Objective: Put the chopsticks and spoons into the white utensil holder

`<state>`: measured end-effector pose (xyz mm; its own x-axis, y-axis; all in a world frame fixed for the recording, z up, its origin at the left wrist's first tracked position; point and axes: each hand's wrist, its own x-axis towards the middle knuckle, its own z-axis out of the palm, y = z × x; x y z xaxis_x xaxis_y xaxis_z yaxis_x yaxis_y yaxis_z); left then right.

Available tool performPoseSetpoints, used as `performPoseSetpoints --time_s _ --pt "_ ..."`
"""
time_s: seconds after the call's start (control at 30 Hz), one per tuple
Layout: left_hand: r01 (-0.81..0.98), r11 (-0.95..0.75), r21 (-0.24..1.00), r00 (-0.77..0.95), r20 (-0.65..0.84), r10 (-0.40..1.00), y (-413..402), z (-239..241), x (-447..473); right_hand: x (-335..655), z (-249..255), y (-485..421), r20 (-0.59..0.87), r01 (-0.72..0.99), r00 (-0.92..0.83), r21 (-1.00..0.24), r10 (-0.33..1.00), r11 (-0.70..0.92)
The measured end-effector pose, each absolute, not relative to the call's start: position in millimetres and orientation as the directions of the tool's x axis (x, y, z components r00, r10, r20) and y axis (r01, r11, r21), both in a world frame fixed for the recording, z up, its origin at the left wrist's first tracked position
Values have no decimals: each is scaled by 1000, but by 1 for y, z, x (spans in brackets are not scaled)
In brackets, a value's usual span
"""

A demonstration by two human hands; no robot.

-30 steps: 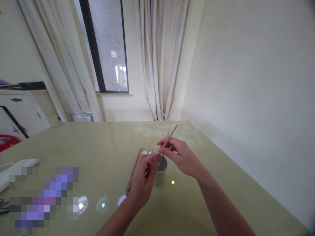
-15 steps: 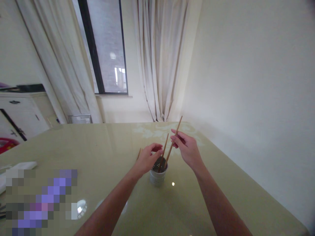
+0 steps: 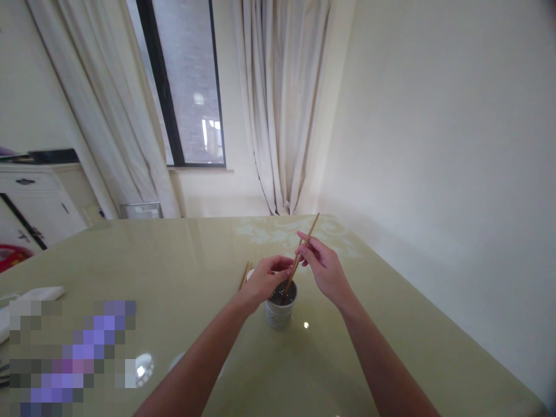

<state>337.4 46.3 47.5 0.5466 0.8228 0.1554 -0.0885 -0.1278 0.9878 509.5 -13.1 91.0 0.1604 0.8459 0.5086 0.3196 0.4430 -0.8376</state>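
Note:
A small white perforated holder (image 3: 280, 313) stands on the glossy green table (image 3: 174, 272). My right hand (image 3: 322, 269) pinches a wooden chopstick (image 3: 304, 246) that slants down with its lower end inside the holder. A second chopstick seems to lean in the holder close beside it. My left hand (image 3: 264, 279) curls over the holder's left rim with its fingers closed, touching the sticks near the rim. More wooden chopsticks (image 3: 244, 275) lie flat on the table just behind my left hand.
A white object (image 3: 39, 293) lies near the table's left edge, above a pixelated patch. A white cabinet (image 3: 35, 197) stands at the far left. Curtains and a dark window are behind the table, with a plain wall on the right.
My left hand left the loose chopsticks on the table and came up to the holder's rim. My right hand rose with its chopstick, then lowered it a little into the holder.

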Motion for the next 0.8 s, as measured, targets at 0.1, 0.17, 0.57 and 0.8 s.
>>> performPoseSetpoints --time_s 0.1,0.17,0.57,0.8 --pt "-68 -151 986 480 165 862 46 49 331 508 89 -13 525 340 175 -826 833 450" --pt "-39 -186 982 416 185 890 45 51 324 507 88 -11 514 368 148 -822 845 435" --pt "148 -335 930 347 269 899 46 57 309 484 72 4 394 567 -31 -750 919 341" --pt "17 -291 957 304 272 913 47 51 308 485 64 5 322 431 -46 -848 946 309"
